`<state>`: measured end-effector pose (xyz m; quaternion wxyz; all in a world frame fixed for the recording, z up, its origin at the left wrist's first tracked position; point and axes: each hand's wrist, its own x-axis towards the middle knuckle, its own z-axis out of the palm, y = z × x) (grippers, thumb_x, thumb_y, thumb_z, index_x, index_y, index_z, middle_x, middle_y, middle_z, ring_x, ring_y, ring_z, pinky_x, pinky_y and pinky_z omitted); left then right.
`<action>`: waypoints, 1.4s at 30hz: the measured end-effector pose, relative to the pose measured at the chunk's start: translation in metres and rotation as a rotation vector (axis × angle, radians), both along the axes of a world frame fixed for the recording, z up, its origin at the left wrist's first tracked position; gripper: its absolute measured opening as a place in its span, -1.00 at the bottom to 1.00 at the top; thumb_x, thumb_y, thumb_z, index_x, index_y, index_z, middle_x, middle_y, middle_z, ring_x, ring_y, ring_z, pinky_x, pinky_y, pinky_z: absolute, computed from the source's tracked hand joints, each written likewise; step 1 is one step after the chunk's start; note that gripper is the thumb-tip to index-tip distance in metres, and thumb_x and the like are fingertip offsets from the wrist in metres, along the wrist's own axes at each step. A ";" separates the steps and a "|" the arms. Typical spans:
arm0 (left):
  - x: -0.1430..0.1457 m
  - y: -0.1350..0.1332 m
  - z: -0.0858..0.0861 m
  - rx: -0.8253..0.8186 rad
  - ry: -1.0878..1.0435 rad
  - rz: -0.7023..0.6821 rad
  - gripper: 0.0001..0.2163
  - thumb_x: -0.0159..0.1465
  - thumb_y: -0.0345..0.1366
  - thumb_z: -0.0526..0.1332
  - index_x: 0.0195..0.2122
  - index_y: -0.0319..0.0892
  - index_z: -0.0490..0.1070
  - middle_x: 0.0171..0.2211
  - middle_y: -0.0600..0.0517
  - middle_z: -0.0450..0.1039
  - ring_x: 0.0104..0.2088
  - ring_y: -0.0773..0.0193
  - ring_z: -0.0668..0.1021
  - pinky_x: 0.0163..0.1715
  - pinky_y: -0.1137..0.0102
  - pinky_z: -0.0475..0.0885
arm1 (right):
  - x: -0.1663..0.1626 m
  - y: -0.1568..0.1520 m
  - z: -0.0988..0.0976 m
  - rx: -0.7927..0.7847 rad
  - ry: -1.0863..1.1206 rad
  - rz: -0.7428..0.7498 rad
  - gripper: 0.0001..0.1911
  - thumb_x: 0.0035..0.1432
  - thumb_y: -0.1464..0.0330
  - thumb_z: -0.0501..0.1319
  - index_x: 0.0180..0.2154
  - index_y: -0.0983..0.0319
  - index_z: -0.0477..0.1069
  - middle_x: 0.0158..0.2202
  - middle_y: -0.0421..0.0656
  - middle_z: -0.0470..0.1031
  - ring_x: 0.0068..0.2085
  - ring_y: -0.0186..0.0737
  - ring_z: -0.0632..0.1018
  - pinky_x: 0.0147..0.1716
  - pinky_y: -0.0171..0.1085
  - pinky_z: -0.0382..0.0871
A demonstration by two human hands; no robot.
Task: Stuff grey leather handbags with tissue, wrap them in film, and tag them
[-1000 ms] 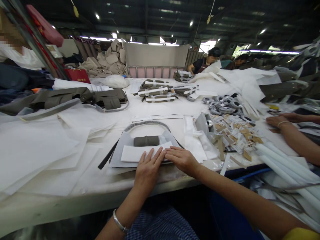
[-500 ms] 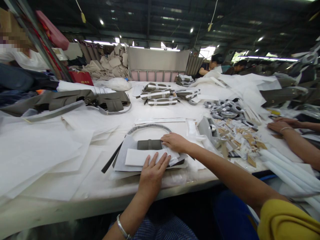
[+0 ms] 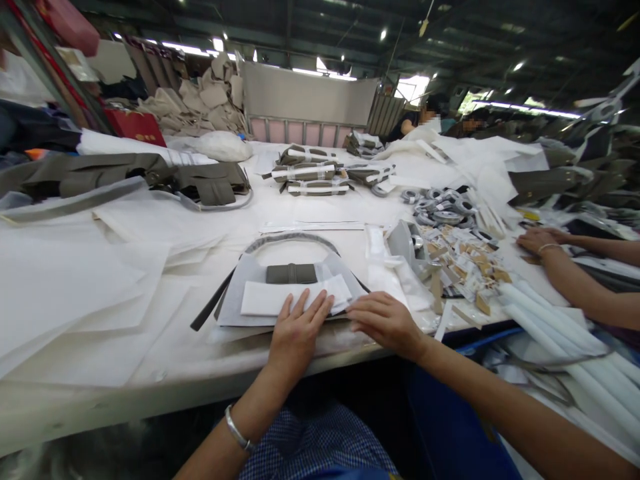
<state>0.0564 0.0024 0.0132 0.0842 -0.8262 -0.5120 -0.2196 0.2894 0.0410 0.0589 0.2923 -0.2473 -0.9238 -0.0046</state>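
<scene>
Near the front edge of the worktop (image 3: pixel 380 205), a handbag (image 3: pixel 291 273) is lying flat, a white padding strip (image 3: pixel 265 298) covering its lower part. The left hand (image 3: pixel 296 337) is resting on the strip, fingers slightly apart; the right hand (image 3: pixel 387 325) is hovering or resting by the bag's lower right corner, whether pinching anything I cannot tell. Uneven pressing could be skewing the strip; nearness to the edge could be risking a slip.

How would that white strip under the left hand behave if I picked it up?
The white strip looks thin for its length, so it is probably light. Lying flat beneath the left hand, it seems unlikely to roll. Its slim profile suggests it might sag when lifted by one end.
</scene>
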 end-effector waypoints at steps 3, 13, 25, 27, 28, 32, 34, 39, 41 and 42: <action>0.000 -0.001 0.001 -0.010 -0.013 -0.007 -0.45 0.36 -0.46 0.02 0.35 0.04 0.05 0.30 0.08 0.18 0.30 0.05 0.25 0.26 -0.01 0.16 | 0.013 -0.025 -0.021 -0.012 -0.138 -0.016 -0.77 0.30 0.34 0.21 -0.01 0.19 0.45 -0.13 -0.06 0.59 -0.14 -0.15 0.56 -0.13 -0.17 0.47; 0.001 -0.001 0.006 -0.012 -0.003 0.007 -0.47 0.36 -0.46 0.01 0.35 0.01 0.07 0.31 0.12 0.16 0.30 0.06 0.24 0.27 -0.01 0.15 | -0.004 -0.016 -0.038 0.160 -0.314 -0.066 -0.80 0.33 0.45 0.06 -0.17 0.27 0.46 -0.31 -0.06 0.53 -0.31 -0.18 0.50 -0.36 -0.24 0.36; 0.001 -0.002 0.005 -0.017 -0.009 0.006 -0.46 0.36 -0.46 0.02 0.35 0.01 0.06 0.31 0.13 0.15 0.30 0.06 0.24 0.27 0.00 0.13 | -0.006 -0.017 -0.055 0.039 -0.211 -0.079 -0.80 0.36 0.48 0.01 -0.13 0.30 0.40 -0.27 -0.03 0.47 -0.24 -0.12 0.46 -0.17 -0.18 0.44; 0.001 -0.002 0.005 -0.022 -0.014 0.005 -0.47 0.37 -0.45 0.01 0.35 0.01 0.07 0.32 0.12 0.15 0.31 0.06 0.23 0.28 0.01 0.12 | -0.010 -0.018 -0.054 0.005 -0.207 -0.102 -0.79 0.35 0.50 0.00 -0.14 0.31 0.39 -0.29 -0.04 0.45 -0.25 -0.12 0.46 -0.18 -0.18 0.45; 0.001 -0.002 0.005 -0.024 -0.017 0.005 -0.47 0.37 -0.45 0.01 0.35 0.01 0.07 0.32 0.12 0.15 0.31 0.06 0.23 0.28 0.01 0.12 | -0.012 -0.019 -0.053 -0.007 -0.205 -0.116 -0.79 0.35 0.51 0.00 -0.13 0.32 0.39 -0.30 -0.04 0.45 -0.25 -0.12 0.46 -0.19 -0.18 0.45; 0.001 -0.001 0.006 -0.018 -0.023 0.006 -0.48 0.37 -0.43 0.02 0.35 0.01 0.08 0.31 0.08 0.17 0.30 0.05 0.25 0.27 0.00 0.14 | -0.017 -0.018 -0.049 -0.005 -0.220 -0.138 -0.76 0.34 0.51 0.01 -0.06 0.32 0.40 -0.28 -0.05 0.46 -0.24 -0.13 0.47 -0.19 -0.19 0.45; 0.002 0.000 0.007 -0.011 -0.021 0.010 -0.48 0.37 -0.42 0.03 0.34 0.01 0.09 0.30 0.07 0.19 0.29 0.05 0.27 0.26 0.00 0.16 | -0.017 -0.016 -0.048 0.000 -0.245 -0.145 -0.80 0.34 0.49 0.04 -0.14 0.29 0.43 -0.29 -0.06 0.46 -0.25 -0.14 0.47 -0.21 -0.21 0.44; 0.002 0.003 0.007 0.012 -0.018 0.013 -0.49 0.37 -0.42 0.03 0.34 0.01 0.10 0.28 0.06 0.22 0.28 0.06 0.29 0.24 0.00 0.21 | -0.014 -0.014 -0.052 -0.014 -0.246 -0.184 -0.83 0.35 0.42 0.07 -0.21 0.24 0.45 -0.32 -0.10 0.45 -0.30 -0.19 0.47 -0.31 -0.29 0.40; 0.002 0.003 0.007 0.009 -0.019 0.011 -0.49 0.37 -0.42 0.03 0.34 0.00 0.11 0.29 0.08 0.21 0.28 0.06 0.29 0.24 0.00 0.21 | -0.012 -0.013 -0.054 -0.029 -0.206 -0.169 -0.81 0.36 0.43 0.05 -0.16 0.23 0.44 -0.30 -0.09 0.47 -0.29 -0.20 0.48 -0.29 -0.30 0.40; 0.002 0.003 0.007 0.006 -0.020 0.009 -0.49 0.37 -0.43 0.03 0.33 0.00 0.11 0.29 0.08 0.21 0.28 0.06 0.29 0.24 0.00 0.21 | -0.012 -0.013 -0.055 -0.034 -0.185 -0.157 -0.79 0.36 0.44 0.03 -0.14 0.24 0.43 -0.29 -0.09 0.48 -0.27 -0.20 0.49 -0.27 -0.29 0.41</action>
